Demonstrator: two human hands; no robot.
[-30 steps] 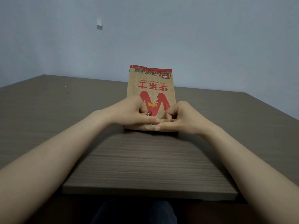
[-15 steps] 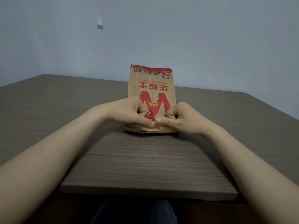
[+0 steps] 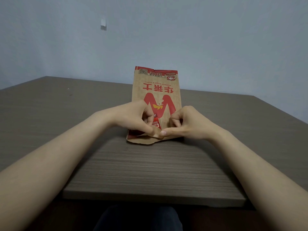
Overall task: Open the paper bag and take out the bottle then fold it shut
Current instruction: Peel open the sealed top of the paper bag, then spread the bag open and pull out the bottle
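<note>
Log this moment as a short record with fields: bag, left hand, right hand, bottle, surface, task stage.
bag: paper bag lies flat on the table, print upside down to the wearer, folded near end partly lifted
left hand: left hand pinches the near flap
right hand: right hand pinches the same flap beside it
bottle: not visible
surface: brown wood-grain table
task stage: unfolding the bag's closed end; bottle not yet out

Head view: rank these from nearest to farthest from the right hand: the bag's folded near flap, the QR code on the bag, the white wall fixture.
1. Folded flap: pinched at the right hand, near end of the bag.
2. QR code: bag's far left corner.
3. Wall fixture: upper left, beyond the table.
</note>
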